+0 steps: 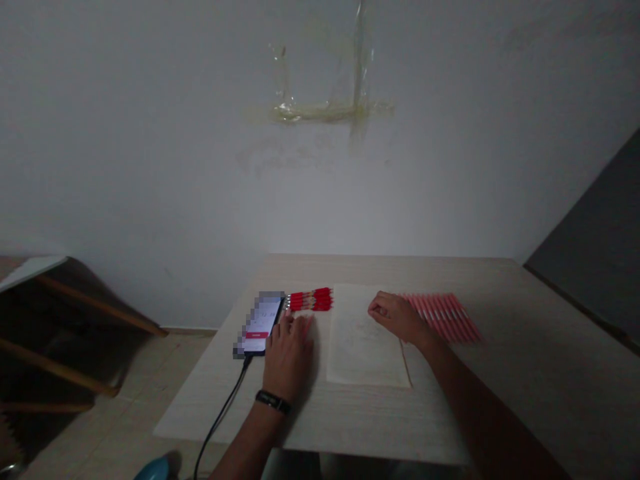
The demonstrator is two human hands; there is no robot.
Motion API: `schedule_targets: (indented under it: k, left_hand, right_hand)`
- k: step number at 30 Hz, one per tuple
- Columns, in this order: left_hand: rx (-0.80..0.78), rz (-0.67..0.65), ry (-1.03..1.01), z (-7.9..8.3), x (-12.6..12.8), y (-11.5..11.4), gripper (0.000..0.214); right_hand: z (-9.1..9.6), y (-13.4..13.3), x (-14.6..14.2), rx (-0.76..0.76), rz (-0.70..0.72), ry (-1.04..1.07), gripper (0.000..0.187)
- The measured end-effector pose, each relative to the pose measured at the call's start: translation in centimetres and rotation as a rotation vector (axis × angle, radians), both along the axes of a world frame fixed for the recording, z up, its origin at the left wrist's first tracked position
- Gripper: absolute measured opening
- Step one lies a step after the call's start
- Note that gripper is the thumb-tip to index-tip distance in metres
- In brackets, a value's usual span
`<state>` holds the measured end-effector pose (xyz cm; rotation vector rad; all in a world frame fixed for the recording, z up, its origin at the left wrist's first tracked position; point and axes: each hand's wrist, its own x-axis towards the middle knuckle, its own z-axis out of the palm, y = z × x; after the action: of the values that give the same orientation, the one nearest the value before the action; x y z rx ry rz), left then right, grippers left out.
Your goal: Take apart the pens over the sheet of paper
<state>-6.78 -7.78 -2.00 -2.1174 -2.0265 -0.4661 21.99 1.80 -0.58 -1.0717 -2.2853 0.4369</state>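
Note:
My left hand (289, 352) lies flat on the pale wooden table (480, 413), fingers stretched toward a small bunch of red pens (311, 300) and just right of a phone (260, 325) with a lit screen. A black band sits on that wrist. My right hand (396, 315) rests on the upper right corner of a sheet of paper (363, 347), its fingers curled in loosely; what they hold, if anything, I cannot make out. A row of several pink-red pens (445, 317) lies just right of that hand.
A black cable (225, 413) runs from the phone off the table's near edge. A white wall (200, 167) with old tape marks stands behind. A wooden chair or frame (65, 333) is at the left, a dark panel (595, 253) at the right.

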Motion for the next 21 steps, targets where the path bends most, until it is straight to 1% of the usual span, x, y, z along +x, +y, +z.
schedule_targets:
  k: [2,6,8,15,21]
  left_hand:
    - [0.001,-0.012,0.010,-0.09,-0.13,-0.10,0.044]
    - [0.035,-0.097,0.007,-0.27,-0.37,-0.20,0.049]
    - [0.059,-0.105,-0.001,-0.30,-0.49,-0.22,0.050]
    - [0.052,-0.002,-0.028,-0.09,-0.54,-0.51,0.046]
    - [0.045,0.050,0.012,-0.06,-0.42,-0.62,0.045]
  right_hand:
    - [-0.18,0.10,0.02,-0.006,0.002,0.005,0.010]
    - [-0.55,0.24,0.10,-0.020,0.005,0.016,0.010]
    - [-0.66,0.29,0.14,-0.029,0.007,0.021,0.010]
    - [-0.27,0.13,0.02,-0.037,0.010,0.020,0.011]
    - [0.03,-0.20,-0.15,-0.031,0.023,0.014,0.011]
